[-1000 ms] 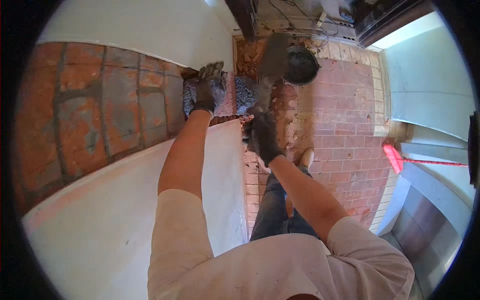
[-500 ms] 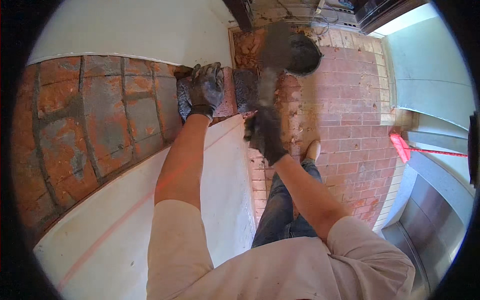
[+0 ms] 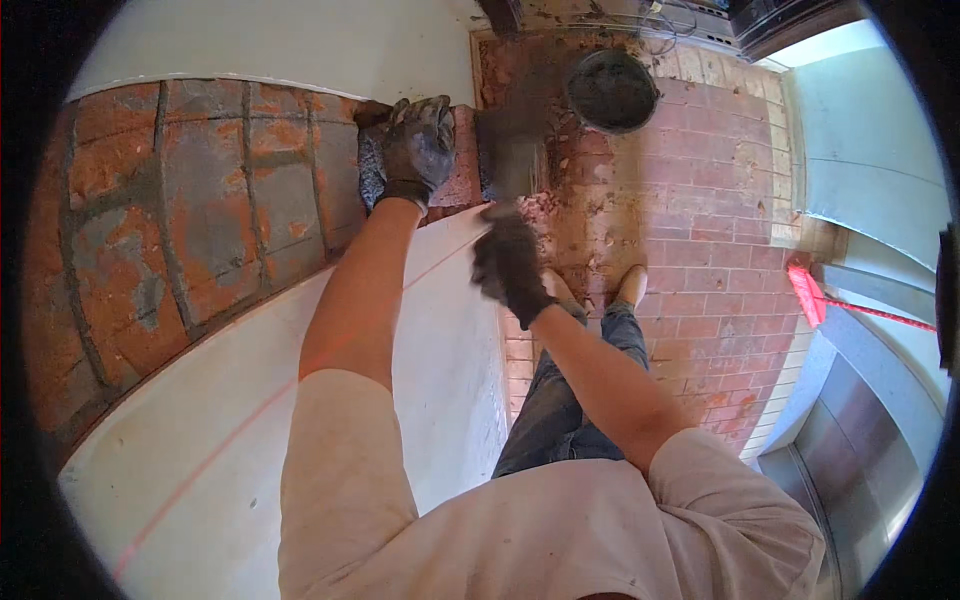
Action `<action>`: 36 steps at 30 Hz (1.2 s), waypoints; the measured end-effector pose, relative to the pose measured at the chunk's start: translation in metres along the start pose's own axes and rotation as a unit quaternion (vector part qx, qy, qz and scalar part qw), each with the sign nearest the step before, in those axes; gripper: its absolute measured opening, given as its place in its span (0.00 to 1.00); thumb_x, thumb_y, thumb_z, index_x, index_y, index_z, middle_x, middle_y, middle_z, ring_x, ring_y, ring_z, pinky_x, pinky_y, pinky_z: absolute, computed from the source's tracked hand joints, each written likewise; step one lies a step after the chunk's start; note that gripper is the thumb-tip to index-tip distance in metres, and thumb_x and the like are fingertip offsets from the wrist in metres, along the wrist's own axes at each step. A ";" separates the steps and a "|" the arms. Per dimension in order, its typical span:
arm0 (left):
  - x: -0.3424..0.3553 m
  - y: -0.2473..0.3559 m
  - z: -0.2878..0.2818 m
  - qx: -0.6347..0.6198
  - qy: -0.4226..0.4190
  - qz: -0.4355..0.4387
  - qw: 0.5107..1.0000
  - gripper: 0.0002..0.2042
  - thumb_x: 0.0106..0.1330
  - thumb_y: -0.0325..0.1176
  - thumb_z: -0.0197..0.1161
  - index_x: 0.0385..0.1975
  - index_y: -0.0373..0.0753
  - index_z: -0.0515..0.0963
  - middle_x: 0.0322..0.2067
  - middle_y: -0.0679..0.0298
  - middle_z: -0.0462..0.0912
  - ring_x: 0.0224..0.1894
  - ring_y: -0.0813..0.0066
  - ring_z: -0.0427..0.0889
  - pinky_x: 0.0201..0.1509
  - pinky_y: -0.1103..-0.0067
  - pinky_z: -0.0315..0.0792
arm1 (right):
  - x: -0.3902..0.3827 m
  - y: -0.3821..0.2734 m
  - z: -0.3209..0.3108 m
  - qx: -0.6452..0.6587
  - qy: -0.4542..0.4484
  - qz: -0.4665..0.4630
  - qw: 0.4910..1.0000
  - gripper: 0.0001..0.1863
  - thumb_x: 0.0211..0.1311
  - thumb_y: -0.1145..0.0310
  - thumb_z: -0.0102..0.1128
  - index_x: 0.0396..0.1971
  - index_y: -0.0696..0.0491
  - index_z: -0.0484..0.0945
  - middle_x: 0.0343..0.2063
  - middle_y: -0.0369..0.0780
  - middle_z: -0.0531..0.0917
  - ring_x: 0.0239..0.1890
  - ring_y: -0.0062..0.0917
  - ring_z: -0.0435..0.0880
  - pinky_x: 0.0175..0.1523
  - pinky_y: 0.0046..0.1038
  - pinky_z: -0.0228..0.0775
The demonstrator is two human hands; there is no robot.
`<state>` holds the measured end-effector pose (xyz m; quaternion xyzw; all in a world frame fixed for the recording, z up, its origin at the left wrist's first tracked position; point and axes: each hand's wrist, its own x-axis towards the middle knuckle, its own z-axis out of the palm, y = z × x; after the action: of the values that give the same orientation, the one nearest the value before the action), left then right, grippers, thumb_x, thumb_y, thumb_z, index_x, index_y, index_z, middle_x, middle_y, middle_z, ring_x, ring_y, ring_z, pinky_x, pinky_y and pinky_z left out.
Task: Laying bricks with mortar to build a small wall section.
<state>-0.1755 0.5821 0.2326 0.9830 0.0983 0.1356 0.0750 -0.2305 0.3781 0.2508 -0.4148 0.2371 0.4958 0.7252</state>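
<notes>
My left hand (image 3: pixel 417 145), in a dark grey work glove, is closed over a reddish brick (image 3: pixel 463 160) at the right end of the brick wall top (image 3: pixel 200 190). Grey mortar (image 3: pixel 371 165) shows beside that brick, next to the laid row. My right hand (image 3: pixel 512 262), gloved too, is wrapped round the handle of a trowel (image 3: pixel 520 165). Motion smears the trowel's blade, which is at the brick's free right end; I cannot tell whether it touches.
A round black bucket (image 3: pixel 612 92) of dark mix stands on the red tiled floor (image 3: pixel 690 200). Rubble bits (image 3: pixel 540 210) lie near the wall end. A white panel (image 3: pixel 400 330) borders the wall on my side. At right is a red broom (image 3: pixel 806 296).
The trowel has come down from beside the bucket to the brick's right end. My right hand has shifted slightly left. My left hand stays on the brick; the view has tilted a little.
</notes>
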 end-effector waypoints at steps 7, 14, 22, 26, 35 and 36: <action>-0.002 0.001 0.001 0.033 -0.012 -0.035 0.999 0.14 0.67 0.38 0.48 0.48 0.44 0.76 0.49 0.56 0.77 0.55 0.51 0.71 0.62 0.63 0.62 | 0.004 -0.018 -0.011 0.137 0.017 -0.019 0.990 0.16 0.66 0.49 0.50 0.35 0.48 0.66 0.13 0.36 0.72 0.09 0.23 0.69 0.13 0.29 0.64; -0.005 -0.003 -0.001 0.009 0.000 -0.014 1.000 0.14 0.67 0.37 0.47 0.49 0.44 0.75 0.49 0.55 0.77 0.55 0.50 0.71 0.62 0.63 0.62 | -0.002 -0.024 -0.012 -0.013 -0.031 -0.012 0.999 0.08 0.65 0.61 0.49 0.40 0.48 0.69 0.14 0.37 0.73 0.10 0.23 0.71 0.13 0.27 0.64; -0.001 0.004 -0.009 0.032 -0.040 -0.016 0.999 0.17 0.63 0.35 0.52 0.51 0.42 0.73 0.52 0.56 0.74 0.58 0.53 0.68 0.64 0.63 0.58 | -0.009 -0.022 -0.002 -0.095 -0.058 0.041 0.993 0.09 0.66 0.57 0.49 0.35 0.47 0.67 0.13 0.36 0.72 0.10 0.23 0.69 0.14 0.29 0.64; -0.014 0.030 -0.007 0.068 0.042 -0.019 0.997 0.18 0.64 0.35 0.51 0.53 0.42 0.71 0.56 0.55 0.70 0.59 0.53 0.66 0.65 0.63 0.57 | -0.010 -0.035 -0.011 -0.103 -0.050 0.049 0.992 0.11 0.66 0.54 0.50 0.34 0.46 0.67 0.13 0.37 0.72 0.10 0.24 0.69 0.14 0.29 0.64; -0.032 0.035 -0.010 -0.085 0.048 -0.011 0.995 0.21 0.65 0.33 0.50 0.58 0.40 0.67 0.58 0.52 0.68 0.61 0.53 0.64 0.66 0.64 0.56 | 0.002 -0.051 -0.011 0.112 0.029 -0.126 0.985 0.20 0.67 0.49 0.47 0.22 0.47 0.68 0.12 0.38 0.74 0.07 0.25 0.70 0.12 0.28 0.63; -0.030 0.036 -0.006 -0.087 0.048 -0.013 0.995 0.21 0.65 0.33 0.50 0.58 0.40 0.67 0.58 0.52 0.68 0.61 0.53 0.64 0.66 0.64 0.56 | 0.007 -0.037 -0.008 0.166 0.052 -0.096 0.980 0.21 0.66 0.48 0.47 0.21 0.49 0.68 0.12 0.37 0.73 0.07 0.25 0.69 0.11 0.27 0.62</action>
<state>-0.1993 0.5416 0.2374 0.9638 0.1025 0.1893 0.1572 -0.1938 0.3693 0.2550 -0.3347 0.3121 0.3553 0.8151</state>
